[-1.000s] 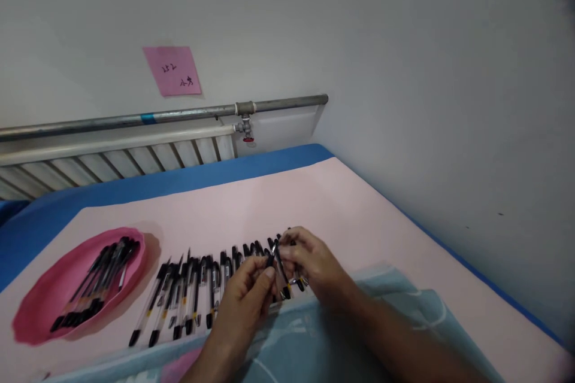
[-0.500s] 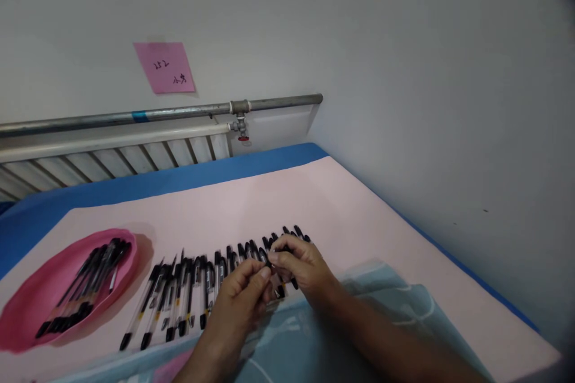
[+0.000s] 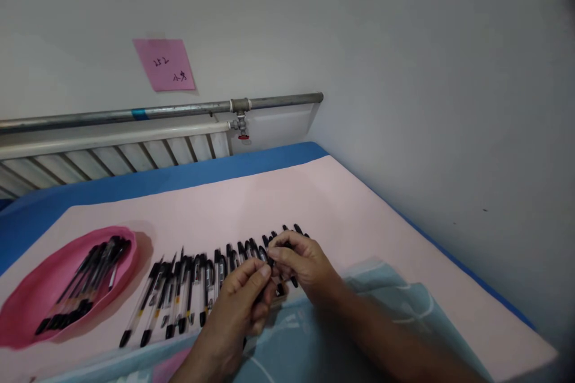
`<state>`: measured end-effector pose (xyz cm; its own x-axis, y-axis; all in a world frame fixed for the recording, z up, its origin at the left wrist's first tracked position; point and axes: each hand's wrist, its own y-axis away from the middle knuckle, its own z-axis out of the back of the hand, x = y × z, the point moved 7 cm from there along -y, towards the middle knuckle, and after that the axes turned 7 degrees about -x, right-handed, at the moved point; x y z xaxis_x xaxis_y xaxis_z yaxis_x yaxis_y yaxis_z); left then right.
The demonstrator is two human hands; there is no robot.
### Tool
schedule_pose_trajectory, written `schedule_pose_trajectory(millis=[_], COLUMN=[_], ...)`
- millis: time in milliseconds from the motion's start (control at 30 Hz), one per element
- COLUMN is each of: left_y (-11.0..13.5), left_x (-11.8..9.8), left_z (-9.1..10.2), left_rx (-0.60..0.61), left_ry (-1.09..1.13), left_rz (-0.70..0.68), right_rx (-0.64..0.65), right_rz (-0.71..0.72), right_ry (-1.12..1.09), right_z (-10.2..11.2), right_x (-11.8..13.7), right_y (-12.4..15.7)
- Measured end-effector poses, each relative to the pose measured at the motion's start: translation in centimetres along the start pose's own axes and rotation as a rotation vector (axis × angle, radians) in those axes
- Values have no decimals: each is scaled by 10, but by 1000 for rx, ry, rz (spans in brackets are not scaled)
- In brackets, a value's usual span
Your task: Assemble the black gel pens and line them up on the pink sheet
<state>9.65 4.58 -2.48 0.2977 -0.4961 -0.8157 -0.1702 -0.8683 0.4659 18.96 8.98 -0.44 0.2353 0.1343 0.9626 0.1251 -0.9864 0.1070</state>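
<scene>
My left hand is closed around a pen that its fingers mostly hide; a dark end shows below the palm. Close beside it, my right hand pinches with thumb and forefinger. A small black piece shows between the two sets of fingertips, its kind too covered to make out. Behind and to the left of the hands lies a row of clear-barrelled pens with black ends, some partly hidden by the hands. Small loose pen parts lie among them.
A pink bowl at the left holds several black pens. Pale pink sheeting covers the blue surface. Light blue cloth lies under my forearms. A radiator, a pipe and walls stand behind and right.
The two hands stay together at nearly the same spot. My left hand has turned slightly, and a dark pen end now shows below it. The pen row and bowl look unchanged.
</scene>
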Motion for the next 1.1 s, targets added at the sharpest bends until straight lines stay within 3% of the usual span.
schedule_pose_trajectory(millis=[200,400,533,667,1100], left_y=[-1,-3,-3,-2,-3], left_x=[-5,-2,-3,-3,-5], left_z=[4,6,7,5,8], left_rx=[-76,-37,-57,-41,-43], left_ry=[-6,-36,-69,-60,-112], left_rz=[-34,-36,-52,-31,-66], right_rx=[8,57,14,83,26], right_rz=[-60,-79,-76,-81,-81], right_ry=[-62,-62,-64,-110,-67], right_z=[-2,-7,-3,-7,-3], right_x=[-7,-7,-9,-9,-11], right_y=[0,2,1,1,0])
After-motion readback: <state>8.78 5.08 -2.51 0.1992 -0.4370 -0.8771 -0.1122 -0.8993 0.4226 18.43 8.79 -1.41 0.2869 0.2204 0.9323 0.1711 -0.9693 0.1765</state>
